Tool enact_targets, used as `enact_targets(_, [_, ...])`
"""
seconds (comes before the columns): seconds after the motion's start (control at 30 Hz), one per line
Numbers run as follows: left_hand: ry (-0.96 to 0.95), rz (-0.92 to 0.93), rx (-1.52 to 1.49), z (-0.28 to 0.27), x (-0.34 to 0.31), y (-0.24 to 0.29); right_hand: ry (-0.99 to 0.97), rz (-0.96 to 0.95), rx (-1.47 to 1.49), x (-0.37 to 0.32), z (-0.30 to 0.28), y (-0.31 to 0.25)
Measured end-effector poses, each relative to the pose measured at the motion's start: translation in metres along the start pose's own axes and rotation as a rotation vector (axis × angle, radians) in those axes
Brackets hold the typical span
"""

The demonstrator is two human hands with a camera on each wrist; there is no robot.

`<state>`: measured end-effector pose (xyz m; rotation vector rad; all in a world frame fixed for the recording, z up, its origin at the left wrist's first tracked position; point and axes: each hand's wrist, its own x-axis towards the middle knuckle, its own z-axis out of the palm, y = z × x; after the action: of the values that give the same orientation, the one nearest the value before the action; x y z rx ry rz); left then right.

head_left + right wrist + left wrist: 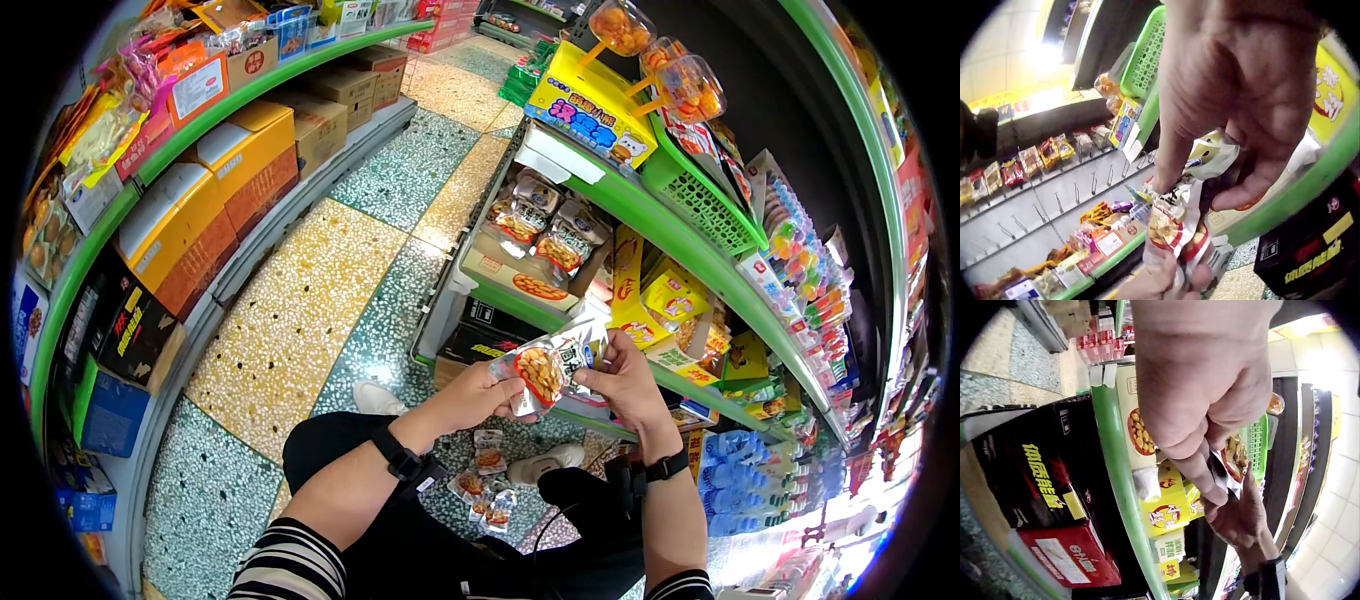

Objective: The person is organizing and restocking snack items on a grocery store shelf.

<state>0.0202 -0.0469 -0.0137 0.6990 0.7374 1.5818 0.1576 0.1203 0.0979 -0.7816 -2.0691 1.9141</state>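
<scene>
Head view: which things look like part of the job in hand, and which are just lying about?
Likely part of the job:
snack packets, held by left hand and right hand
loose packets on the floor
open carton holding similar packets

Probably just around:
green basket
yellow box
orange cartons
bottles
</scene>
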Motion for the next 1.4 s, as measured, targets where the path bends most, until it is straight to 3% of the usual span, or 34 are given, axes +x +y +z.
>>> enact_targets(0.23, [0.003, 0.027, 0.012, -0.001, 0.002, 0.001, -0.077, -0.020, 0.056, 0.011, 0.000, -0.009])
enact_targets(0.43, [0.103, 0.093, -0.074, -0.006, 0.006, -0.002, -0.117, -0.010, -0.083, 0.020, 0.007, -0.028])
enact_targets(0.53, [0.100, 0.113, 0.027, -0.012, 0.006, -0.003, -0.136, -0.159, -0.327, 0.029, 0.005, -0.027])
enact_targets(0.63, [0.123, 0.127, 0.063, -0.012, 0.004, -0.002, -0.102, -0.026, -0.404, 0.026, 0.018, -0.035])
enact_targets(0.83, [0.108, 0.124, -0.032, -0.002, 0.001, 0.010, -0.129, -0.022, -0.253, 0.031, 0.018, -0.037])
enact_targets(0.97, [0.151, 0.054, -0.059, -0.009, 0.006, 0.010, -0.059, -0.147, -0.248, 0.050, -0.002, -0.041])
enact_targets(1.13, [0.206, -0.086, 0.061, -0.013, 0.010, 0.005, 0.151, -0.284, -0.514, 0.087, -0.008, -0.057])
enact_targets(1.23, [0.144, -0.121, 0.173, -0.012, 0.012, -0.003, 0.185, -0.570, -0.644, 0.122, -0.010, -0.050])
enact_targets(1.27, [0.131, -0.142, 0.178, -0.012, 0.012, -0.005, 0.226, -0.819, -0.769, 0.133, -0.007, -0.050])
enact_targets(1.37, [0.100, -0.194, 0.202, -0.010, 0.013, -0.007, 0.194, -0.338, -0.881, 0.133, 0.008, -0.067])
enact_targets(1.4, [0.093, -0.202, 0.215, -0.009, 0.013, -0.006, 0.166, -0.328, -0.885, 0.139, 0.009, -0.065])
